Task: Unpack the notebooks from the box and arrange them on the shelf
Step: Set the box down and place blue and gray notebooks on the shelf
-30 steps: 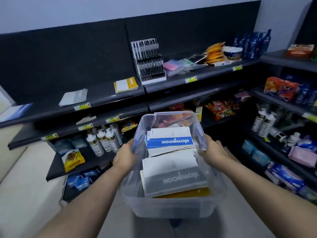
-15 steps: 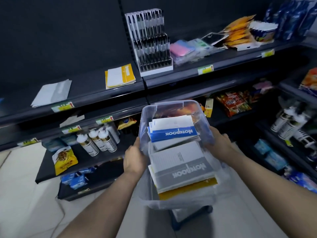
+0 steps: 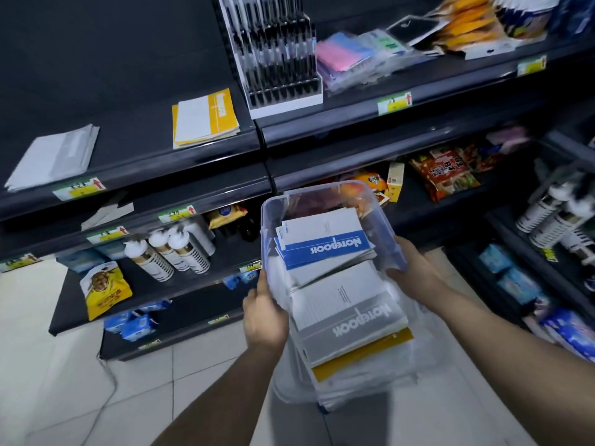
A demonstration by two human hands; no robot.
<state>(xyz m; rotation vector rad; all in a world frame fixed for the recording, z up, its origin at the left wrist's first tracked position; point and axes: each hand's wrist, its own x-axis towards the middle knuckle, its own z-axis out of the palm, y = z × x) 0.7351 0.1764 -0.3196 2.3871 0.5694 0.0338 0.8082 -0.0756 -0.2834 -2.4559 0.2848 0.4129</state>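
I hold a clear plastic box (image 3: 273,207) in front of the shelves, tilted toward me. My left hand (image 3: 262,312) grips its left wall and my right hand (image 3: 410,265) grips its right wall. Inside lie several notebooks: a blue-and-white one (image 3: 325,243) on top at the far end, a grey one (image 3: 351,320) nearer me, and a yellow one (image 3: 363,357) beneath. On the dark top shelf (image 3: 161,162) rest a yellow notebook stack (image 3: 204,119) and a grey notebook stack (image 3: 54,156).
A white pen display (image 3: 277,56) and pastel packets (image 3: 351,56) stand on the top shelf to the right. White bottles (image 3: 170,252), snack bags (image 3: 104,291) and blue packs fill lower shelves. More bottles (image 3: 553,220) line the right-hand rack. Pale floor tiles (image 3: 64,381) lie below.
The view has dropped and closed in on the shelves. The box has tilted further toward me and moved lower, still held by both hands.
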